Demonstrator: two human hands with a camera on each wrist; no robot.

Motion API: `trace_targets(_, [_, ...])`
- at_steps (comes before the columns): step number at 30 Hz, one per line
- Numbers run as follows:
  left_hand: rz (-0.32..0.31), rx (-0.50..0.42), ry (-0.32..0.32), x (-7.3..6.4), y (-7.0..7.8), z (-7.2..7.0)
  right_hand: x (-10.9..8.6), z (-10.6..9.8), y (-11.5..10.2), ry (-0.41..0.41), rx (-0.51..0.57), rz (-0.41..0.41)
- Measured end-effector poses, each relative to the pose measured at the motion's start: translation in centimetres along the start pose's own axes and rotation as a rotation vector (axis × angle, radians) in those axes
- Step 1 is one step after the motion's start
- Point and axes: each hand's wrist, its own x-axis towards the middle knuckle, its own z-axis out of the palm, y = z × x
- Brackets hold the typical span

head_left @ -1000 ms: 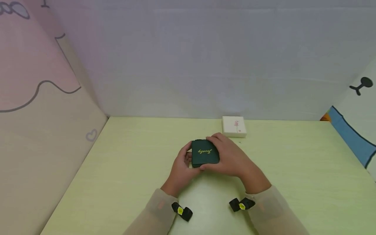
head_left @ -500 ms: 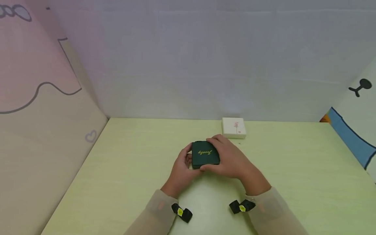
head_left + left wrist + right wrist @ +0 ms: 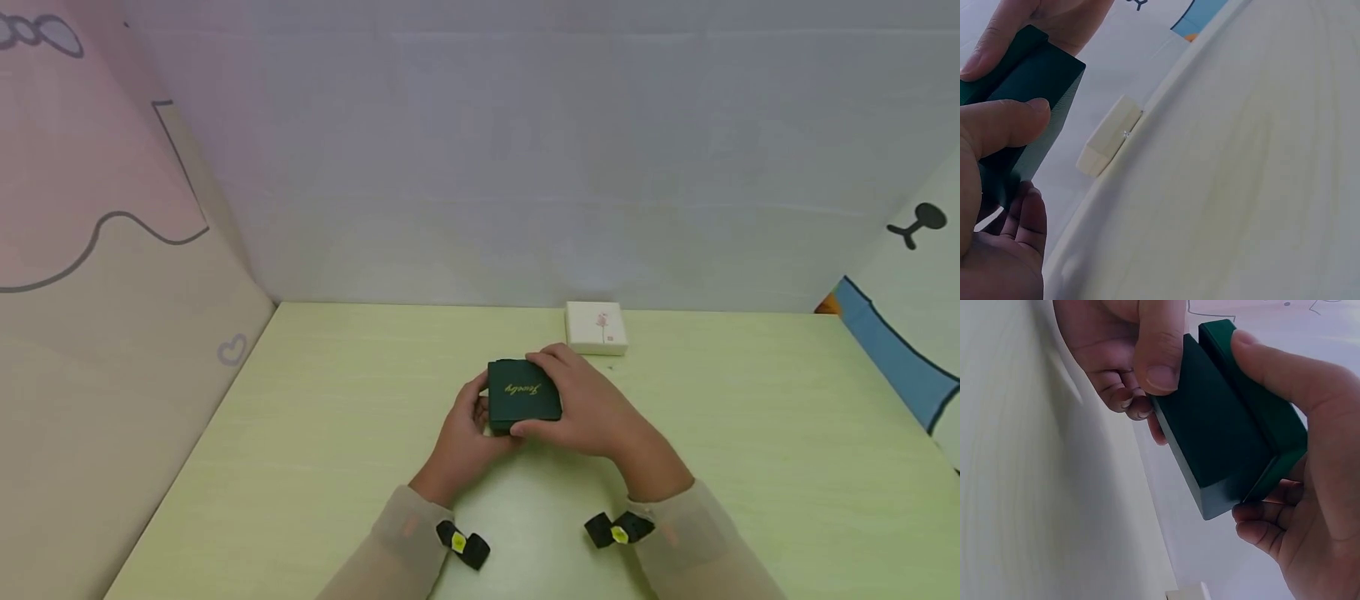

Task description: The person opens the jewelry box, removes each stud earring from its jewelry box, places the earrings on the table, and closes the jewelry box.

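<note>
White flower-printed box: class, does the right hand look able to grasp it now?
Probably not without letting go: the right hand grips the green jewelry box, though nothing visible blocks the white box.

Your left sleeve [image 3: 397, 537] and right sleeve [image 3: 705, 542] are pale beige and look slightly sheer, each with a small, angular black piece [image 3: 476, 552] bearing a yellow patch [image 3: 458, 542] by the wrist, leaving your left hand [image 3: 463, 433] and right hand [image 3: 592, 408] bare.
</note>
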Motion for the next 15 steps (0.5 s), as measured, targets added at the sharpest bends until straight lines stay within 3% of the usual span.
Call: trace_targets(15, [0.023, -0.035, -0.032, -0.10, -0.02, 0.11, -0.55, -0.70, -0.89, -0.039, -0.023, 0.065])
